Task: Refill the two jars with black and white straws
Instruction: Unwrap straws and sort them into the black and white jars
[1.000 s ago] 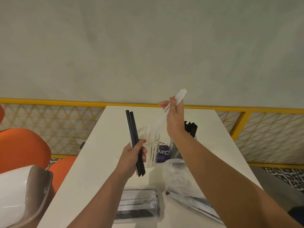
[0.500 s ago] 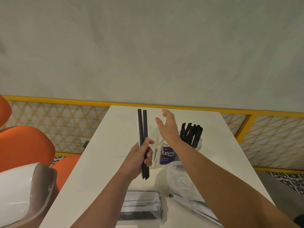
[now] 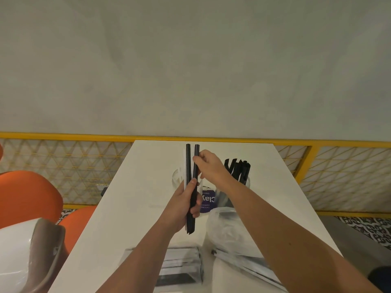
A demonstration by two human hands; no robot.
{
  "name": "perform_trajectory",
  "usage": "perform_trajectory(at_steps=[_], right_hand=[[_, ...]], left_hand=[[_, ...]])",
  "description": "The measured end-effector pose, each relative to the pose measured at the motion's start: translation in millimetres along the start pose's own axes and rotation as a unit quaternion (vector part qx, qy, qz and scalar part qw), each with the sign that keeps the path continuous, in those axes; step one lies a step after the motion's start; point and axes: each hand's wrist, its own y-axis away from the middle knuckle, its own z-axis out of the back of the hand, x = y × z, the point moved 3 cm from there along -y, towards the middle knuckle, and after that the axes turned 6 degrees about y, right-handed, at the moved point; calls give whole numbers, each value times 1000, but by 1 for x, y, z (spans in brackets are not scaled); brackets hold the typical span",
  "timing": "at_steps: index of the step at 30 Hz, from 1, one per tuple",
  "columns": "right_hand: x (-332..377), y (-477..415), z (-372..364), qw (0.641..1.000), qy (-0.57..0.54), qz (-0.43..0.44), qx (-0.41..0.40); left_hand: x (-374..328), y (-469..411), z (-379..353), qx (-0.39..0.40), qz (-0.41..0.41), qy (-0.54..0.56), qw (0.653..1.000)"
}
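two black straws (image 3: 188, 166) are clamped upright in the curled left hand (image 3: 182, 205), one pinched near its top by fingertips of the right hand (image 3: 211, 166). a white-straw jar (image 3: 176, 180) and black-straw jar (image 3: 247, 182) are set just behind, toward the far edge of the table (image 3: 131, 197).

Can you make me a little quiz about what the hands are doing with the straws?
1. True or false: the left hand holds black straws upright.
2. The right hand pinches: A one of those straws near its top, B a spoon, C nothing.
3. Fill the gap: the jar to the right of the hands has ___ straws in it.
Key: 1 true; 2 A; 3 black.
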Motion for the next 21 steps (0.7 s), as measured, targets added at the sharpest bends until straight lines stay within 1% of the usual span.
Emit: perform_trajectory(at_steps=[4,10,12,14,15,17,19,21], right_hand=[[-2,3,5,999,-43,-10,-11],[-6,4,16,979,-199,-32,-31],[-9,3,22,969,-237,-58,-44],[-13,0,29,968,-231,-90,-50],[-15,0,32,969,-219,-102,-44],[-18,2,35,969,-214,-119,-8],[-19,4,36,964,-228,-132,37],[-20,5,40,958,-246,-135,52]], left_hand=[[-1,-4,-4,-15,-22,-30,999],[-2,-6,-11,3,15,-12,1000],[-2,-6,-12,2,13,-36,999],[-2,-5,-13,12,5,-85,996],[-1,-5,-13,21,2,-100,995],[-2,-5,-15,40,3,-103,994],[-2,-5,-18,49,12,-94,994],[-2,-5,-20,58,20,-91,994]])
